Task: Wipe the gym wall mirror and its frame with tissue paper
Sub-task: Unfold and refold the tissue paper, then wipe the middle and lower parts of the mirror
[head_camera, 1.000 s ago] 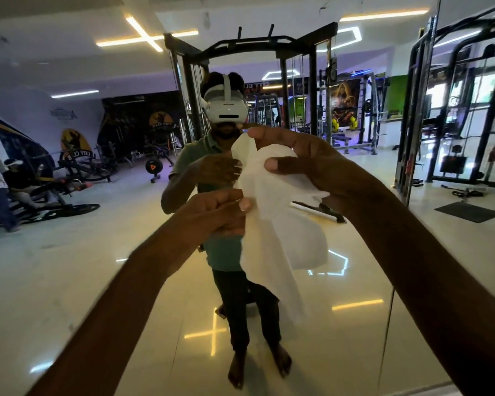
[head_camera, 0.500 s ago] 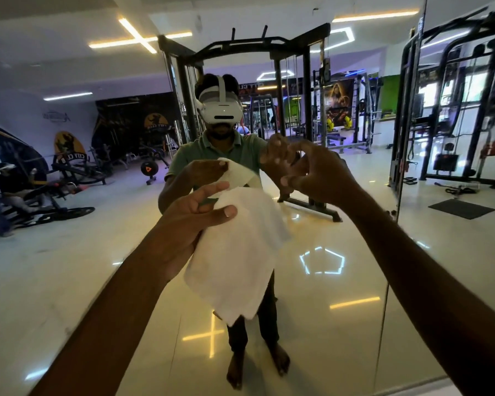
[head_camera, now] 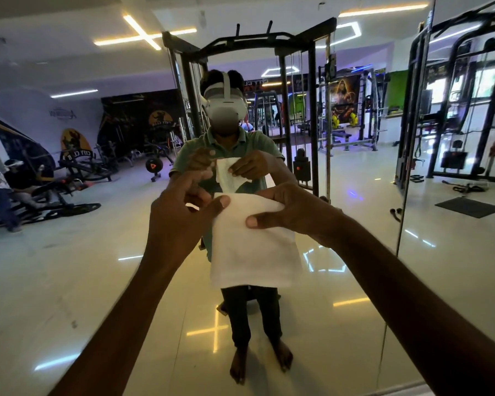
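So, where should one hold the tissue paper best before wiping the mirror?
Probably at its top edge, coming from both sides as now: the left hand pinches the upper left corner and the right hand the upper right. The tissue paper hangs limp as a flat sheet, so the top corners keep it spread.

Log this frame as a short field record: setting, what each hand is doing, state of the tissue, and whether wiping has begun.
setting: gym, person facing wall mirror
left hand: pinches the tissue paper at its top left corner
right hand: grips the tissue's top right edge, thumb across the front
tissue: flat folded white sheet hanging in front of the glass
mirror seam: vertical joint right of the hands
wiping: not yet begun; whether the tissue touches the glass cannot be told
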A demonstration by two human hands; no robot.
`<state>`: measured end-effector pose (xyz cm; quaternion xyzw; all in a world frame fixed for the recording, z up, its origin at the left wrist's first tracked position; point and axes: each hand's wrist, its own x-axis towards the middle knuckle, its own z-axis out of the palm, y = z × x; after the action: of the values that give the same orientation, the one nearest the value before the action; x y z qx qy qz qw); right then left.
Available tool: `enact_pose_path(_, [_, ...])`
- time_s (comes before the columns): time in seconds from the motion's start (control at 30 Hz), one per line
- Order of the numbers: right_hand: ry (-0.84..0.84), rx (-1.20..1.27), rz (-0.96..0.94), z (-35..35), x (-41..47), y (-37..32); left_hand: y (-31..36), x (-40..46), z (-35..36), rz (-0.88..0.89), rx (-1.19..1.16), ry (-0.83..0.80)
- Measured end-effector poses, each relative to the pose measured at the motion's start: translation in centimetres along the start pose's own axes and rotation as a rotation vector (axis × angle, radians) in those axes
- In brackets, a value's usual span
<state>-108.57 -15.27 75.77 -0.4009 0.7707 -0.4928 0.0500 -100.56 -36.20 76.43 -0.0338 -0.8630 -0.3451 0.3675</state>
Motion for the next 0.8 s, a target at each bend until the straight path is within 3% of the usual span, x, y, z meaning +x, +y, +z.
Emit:
enact_pose_path(0.13, [-0.131,0.067,-0.023,0.8,0.3,-0.3,-2.5,-2.3,0.8,-0.389,-0.606,-0.443])
enact_pose_path(0.23, [-0.020,-0.186,-0.113,1.7,1.2,0.1,-4.1,-3.3,1.8,-0.474,-0.758,-0.455])
enact_pose_path(0.37, [0.552,-0.477,-0.155,4.0,2.1,2.0,-4.5,-3.1,0.9,-0.439,-0.577,-0.119])
enact_pose_path(0.47, [0.947,-0.711,-0.299,5.2,2.1,4.5,-3.4,-2.8,-1.1,-0.265,-0.222,0.464])
enact_pose_path(0.53, [0.967,-0.814,-0.336,5.5,2.4,6.7,-3.6,-2.1,-1.0,0.003,-0.011,0.726])
enact_pose_path(0.57, [0.913,-0.855,-0.315,5.8,2.6,7.6,-4.4,-1.6,0.1,0.107,0.059,0.739])
enact_pose_path(0.63, [0.784,-0.984,-0.237,6.2,3.0,9.2,-7.0,-0.4,3.9,0.204,0.275,0.587])
enact_pose_path(0.73, [0.641,-1.153,-0.109,6.6,3.9,11.4,-10.2,-0.1,10.5,0.209,0.648,0.139])
enact_pose_path(0.8, [0.633,-1.139,-0.101,6.1,4.7,12.9,-12.1,0.0,13.1,0.253,0.775,0.023])
